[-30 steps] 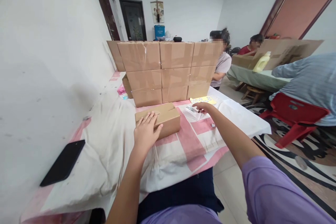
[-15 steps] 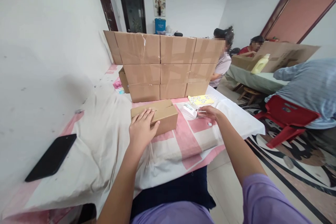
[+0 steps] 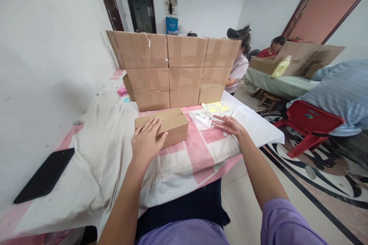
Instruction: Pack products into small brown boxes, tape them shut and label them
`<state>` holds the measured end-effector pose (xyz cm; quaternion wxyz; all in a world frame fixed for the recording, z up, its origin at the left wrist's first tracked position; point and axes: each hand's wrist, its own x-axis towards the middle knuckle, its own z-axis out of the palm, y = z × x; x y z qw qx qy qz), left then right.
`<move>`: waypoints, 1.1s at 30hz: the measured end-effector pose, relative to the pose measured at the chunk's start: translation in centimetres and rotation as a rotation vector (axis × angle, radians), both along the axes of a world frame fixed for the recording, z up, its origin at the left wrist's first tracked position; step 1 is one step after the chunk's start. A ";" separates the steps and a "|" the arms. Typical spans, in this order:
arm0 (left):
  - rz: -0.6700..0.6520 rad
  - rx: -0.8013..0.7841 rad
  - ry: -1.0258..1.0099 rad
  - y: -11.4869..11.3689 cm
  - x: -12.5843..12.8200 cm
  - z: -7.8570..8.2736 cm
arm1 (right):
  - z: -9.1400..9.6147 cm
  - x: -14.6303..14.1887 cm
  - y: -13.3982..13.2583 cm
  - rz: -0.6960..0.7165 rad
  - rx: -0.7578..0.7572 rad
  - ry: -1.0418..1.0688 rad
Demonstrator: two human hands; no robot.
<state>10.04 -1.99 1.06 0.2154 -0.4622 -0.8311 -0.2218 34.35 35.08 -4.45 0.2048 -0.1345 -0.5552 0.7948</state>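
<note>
A closed brown cardboard box [image 3: 172, 124] sits on the cloth-covered table in front of me. My left hand [image 3: 148, 136] lies over its left end, fingers flat on the top and thumb down on the front side. To the right of the box is a small white packet [image 3: 202, 120] with printing on it. My right hand [image 3: 228, 124] hovers at the packet's right end, palm partly up and fingers stretched apart. Whether a fingertip touches the packet I cannot tell. Under that hand lies a tiny white piece [image 3: 224, 134].
A wall of taped cardboard boxes [image 3: 169, 69] stands behind. Before it lies a yellow sheet with small stickers [image 3: 215, 107]. A black phone or tablet [image 3: 44, 176] rests at left. Several people sit at right, near a red chair [image 3: 313, 120] and a yellow bottle [image 3: 281, 67].
My right hand's fingers have spread apart and its palm has turned up more. My left hand stays on the box. The whole view has shifted slightly.
</note>
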 end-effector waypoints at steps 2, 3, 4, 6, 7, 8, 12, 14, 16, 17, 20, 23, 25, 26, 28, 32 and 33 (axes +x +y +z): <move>-0.004 0.007 0.004 0.1 0.0 -0.1 | -0.5 0.0 -0.1 0.008 -0.011 0.037; -0.006 0.012 0.007 0.1 -0.1 -0.2 | -0.6 0.0 -0.1 0.008 -0.015 0.055; -0.009 0.019 0.011 0.1 -0.2 -0.3 | -0.8 0.1 -0.2 0.006 -0.019 0.069; -0.018 0.028 0.020 0.0 -0.5 -0.6 | -0.9 0.1 -0.2 0.004 -0.026 0.086; -0.024 0.032 0.025 -0.1 -0.7 -0.6 | -0.9 0.2 -0.1 0.004 -0.029 0.092; -0.033 0.039 0.037 -0.2 -0.9 -0.7 | -0.9 0.2 0.0 0.003 -0.033 0.095; -0.095 0.216 0.162 0.7 0.6 0.1 | -0.9 0.7 0.6 -0.014 -0.042 0.060; -0.200 0.382 0.199 2.8 2.8 0.5 | -0.8 1.1 0.9 -0.023 -0.031 0.014; -0.407 0.386 0.123 6.6 5.5 0.6 | -0.6 1.5 1.2 -0.031 -0.009 -0.031; -0.477 0.281 0.020 9.1 6.8 0.4 | -0.5 1.6 1.3 -0.034 0.003 -0.055; -0.433 0.081 -0.204 17.3 9.2 -1.4 | 0.0 1.6 1.7 -0.048 0.038 -0.142; -0.229 0.070 -0.343 23.6 9.4 -4.1 | 0.4 1.6 2.4 -0.060 0.083 -0.208; -0.156 0.093 -0.393 25.6 9.2 -5.8 | 0.4 1.9 3.1 -0.075 0.112 -0.226; -0.141 0.109 -0.404 26.0 9.1 -6.5 | 0.3 2.2 3.5 -0.086 0.122 -0.232; -0.135 0.140 -0.413 26.3 9.0 -7.5 | 0.1 3.2 4.3 -0.112 0.129 -0.243; -0.148 0.160 -0.417 26.1 9.0 -8.4 | -0.5 5.1 5.3 -0.133 0.118 -0.291; -0.152 0.159 -0.416 26.1 9.0 -8.4 | -0.6 5.3 5.3 -0.135 0.114 -0.300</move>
